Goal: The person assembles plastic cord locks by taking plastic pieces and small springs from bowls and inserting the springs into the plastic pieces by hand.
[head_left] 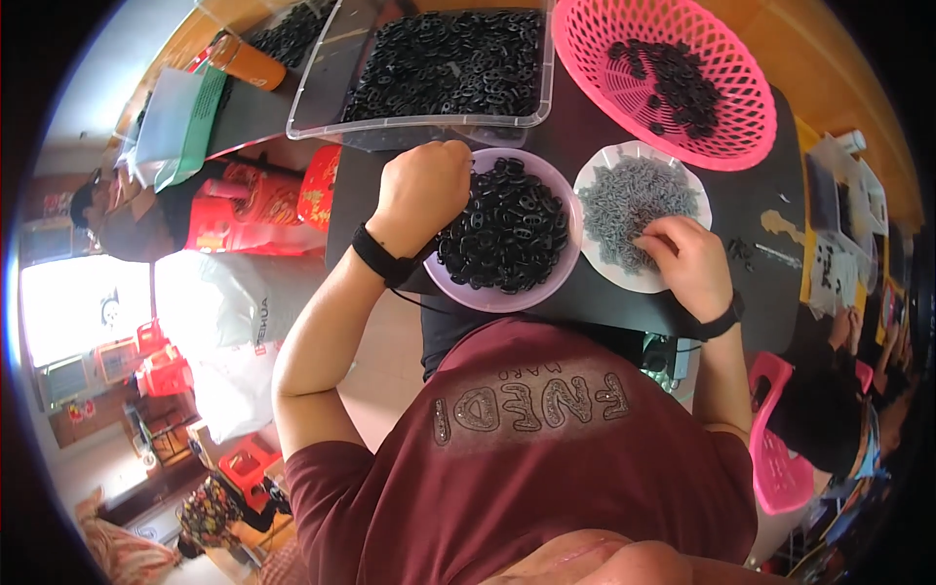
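My left hand is curled shut at the upper left rim of a pale purple bowl. Its fingertips are turned away, and what they hold is hidden. Small black, oval plastic pieces with holes fill the bowl. Just to its right, a white scalloped plate carries a heap of small grey, screw-like pieces. Thumb and forefinger of my right hand are pinched together at the right part of this heap. Whether a piece sits between them is too small to tell.
Behind the bowl stands a large clear bin of black pieces. A pink mesh basket holding more is at the back right. Black bits lie right of the plate. An orange cup stands far left; a pink chair is at right.
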The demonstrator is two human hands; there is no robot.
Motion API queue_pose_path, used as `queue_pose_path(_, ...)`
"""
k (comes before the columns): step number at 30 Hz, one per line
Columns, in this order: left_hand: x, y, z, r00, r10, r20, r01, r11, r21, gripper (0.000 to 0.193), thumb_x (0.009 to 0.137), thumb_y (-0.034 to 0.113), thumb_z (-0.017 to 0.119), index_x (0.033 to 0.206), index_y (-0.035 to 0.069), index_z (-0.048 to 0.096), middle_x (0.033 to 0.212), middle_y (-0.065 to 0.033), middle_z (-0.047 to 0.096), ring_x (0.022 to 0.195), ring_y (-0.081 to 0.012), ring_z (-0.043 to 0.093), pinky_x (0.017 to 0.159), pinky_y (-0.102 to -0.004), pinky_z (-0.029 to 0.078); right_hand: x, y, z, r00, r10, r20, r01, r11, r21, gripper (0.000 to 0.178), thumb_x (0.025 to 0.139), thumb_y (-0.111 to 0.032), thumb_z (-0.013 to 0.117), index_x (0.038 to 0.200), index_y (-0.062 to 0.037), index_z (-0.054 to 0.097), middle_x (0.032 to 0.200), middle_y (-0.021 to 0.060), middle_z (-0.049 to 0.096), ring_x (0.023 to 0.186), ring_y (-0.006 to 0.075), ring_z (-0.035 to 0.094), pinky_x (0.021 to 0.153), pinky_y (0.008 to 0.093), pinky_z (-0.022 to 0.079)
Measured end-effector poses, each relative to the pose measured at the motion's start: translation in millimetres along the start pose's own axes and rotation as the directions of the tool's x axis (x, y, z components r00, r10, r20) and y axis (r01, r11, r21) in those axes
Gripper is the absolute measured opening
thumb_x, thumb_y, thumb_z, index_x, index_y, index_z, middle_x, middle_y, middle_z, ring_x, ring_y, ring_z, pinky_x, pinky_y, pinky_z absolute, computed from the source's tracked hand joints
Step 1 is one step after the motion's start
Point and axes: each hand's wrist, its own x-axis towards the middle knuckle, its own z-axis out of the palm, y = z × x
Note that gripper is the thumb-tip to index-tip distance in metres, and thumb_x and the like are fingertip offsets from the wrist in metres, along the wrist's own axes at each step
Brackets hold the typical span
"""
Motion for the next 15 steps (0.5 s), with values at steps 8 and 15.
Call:
queue_pose_path(8,-21,19,-24,0.899,-0.356,0.256,0.436,0.657,-0.616,0.016,0.091,0.012,0.062,0.1,-0.001,0.064,0.078,-0.0039,0.066,0.067,-0.008,0.063,0.055,-0.0238,0.05,-2,15,1,0.994,0.087,-0.071,-0.069,0.971,0.227,0.012,0.081,-0.008,0.071,0.091,-0.0021,0.07,0.08,0.0121,0.067,0.068,0.0237,0.065,0.062,0.0308,0.051)
queue_pose_path(15,-35,3,-9,0.922,-0.216,0.321,0.351,0.122,-0.928,0.034,0.097,0.005,0.054,0.131,0.0,0.055,0.097,-0.0056,0.063,0.079,-0.0088,0.061,0.067,-0.0216,0.053,-20,1,8,0.971,0.189,-0.149,-0.142,0.949,0.28,0.016,0.085,0.001,0.061,0.098,0.0002,0.07,0.086,0.0122,0.067,0.064,0.0195,0.064,0.061,0.0289,0.051)
